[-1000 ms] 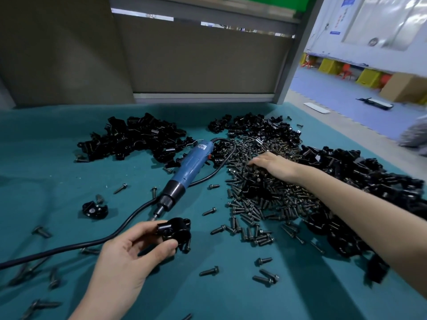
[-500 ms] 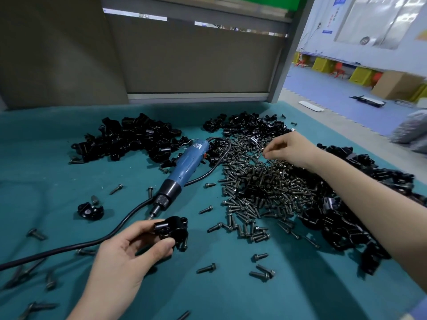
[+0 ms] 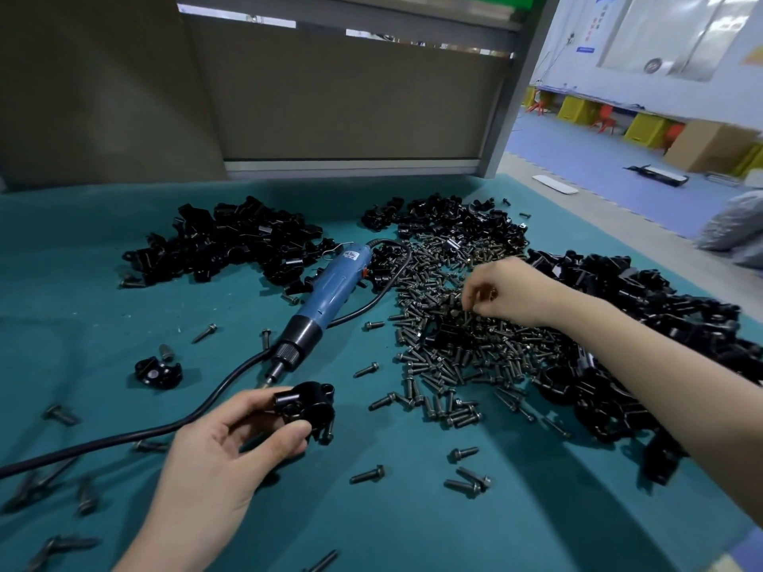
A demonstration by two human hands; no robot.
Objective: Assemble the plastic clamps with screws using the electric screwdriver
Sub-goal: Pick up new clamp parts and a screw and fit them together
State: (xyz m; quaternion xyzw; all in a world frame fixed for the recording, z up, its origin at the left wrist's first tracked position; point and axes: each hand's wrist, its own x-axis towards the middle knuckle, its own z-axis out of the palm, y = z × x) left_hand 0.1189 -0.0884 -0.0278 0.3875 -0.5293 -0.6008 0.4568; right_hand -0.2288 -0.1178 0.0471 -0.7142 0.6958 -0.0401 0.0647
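My left hand [image 3: 223,460] holds a black plastic clamp [image 3: 307,408] between thumb and fingers just above the green mat, with a screw hanging from the clamp's underside. My right hand [image 3: 505,293] hovers over the big pile of dark screws [image 3: 454,348], its fingers curled downward and pinching what looks like a small screw. The blue electric screwdriver [image 3: 334,291] lies on the mat between both hands, with its bit pointing toward the held clamp.
Heaps of black clamp parts lie at the back left [image 3: 231,245], behind the screws [image 3: 450,216] and along the right [image 3: 627,319]. A single clamp [image 3: 159,371] rests at the left. The screwdriver's black cable [image 3: 124,437] runs leftward, and loose screws dot the green mat [image 3: 413,526].
My right hand has lifted out of the screw pile, drawn back slightly and curled its fingers. My left hand keeps the clamp in nearly the same place.
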